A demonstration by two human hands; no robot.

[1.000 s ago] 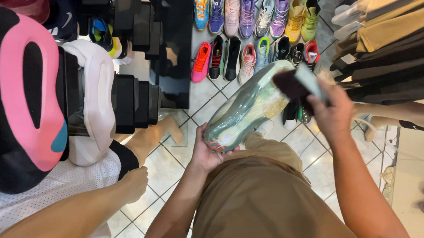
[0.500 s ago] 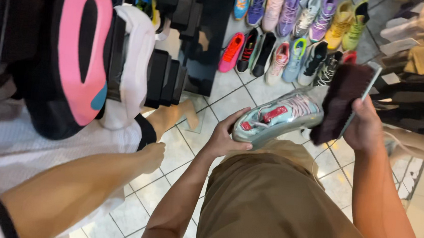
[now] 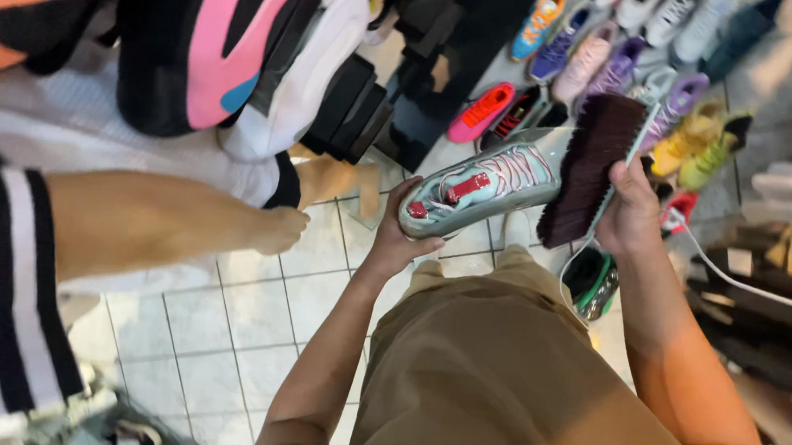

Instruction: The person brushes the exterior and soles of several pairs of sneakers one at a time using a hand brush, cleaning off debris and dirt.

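- Plastic-wrapped mint sneaker (image 3: 484, 187) is resting above the lap, the left hand (image 3: 398, 237) clamped under its heel; slick wrap is risking a slip.
- Right hand (image 3: 632, 214) is gripping the dark-bristled brush (image 3: 591, 167) against the toe; hard strokes could be tearing the wrap.

Held items: 1 pale green sneaker (image 3: 487, 184) w/ red-white laces, wrapped in clear film; 1 dark-bristle brush (image 3: 593, 167). Hands, wearer's: 2, left hand (image 3: 397, 236) and right hand (image 3: 632, 214). Floor: approx. 15 colourful sneakers (image 3: 611, 66) in rows, exact no. unclear. Second person's arm (image 3: 173, 225): 1.
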